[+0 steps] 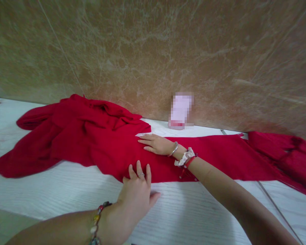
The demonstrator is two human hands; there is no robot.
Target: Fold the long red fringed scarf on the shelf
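Note:
A long red garment point(209, 158) lies across a white wood-grain surface, bunched and folded at the left and spread fairly flat toward the right. My left hand point(135, 192) rests on its near edge with fingers spread. The thumb reaches past the cloth over the white surface. My right hand point(156, 144) lies flat on the garment near its far edge, fingers stretched out to the left. Just beyond those fingertips a small whitish piece point(140, 134) shows at the cloth's edge; I cannot tell what it is. Neither hand grips anything.
Behind the cloth rises a brown marbled wall point(132, 61). A blurred pink-white upright object point(180, 110) leans against it. At the far right lies more crumpled red fabric point(285, 149) with darker patches. The white surface point(79, 190) has joint lines at the right.

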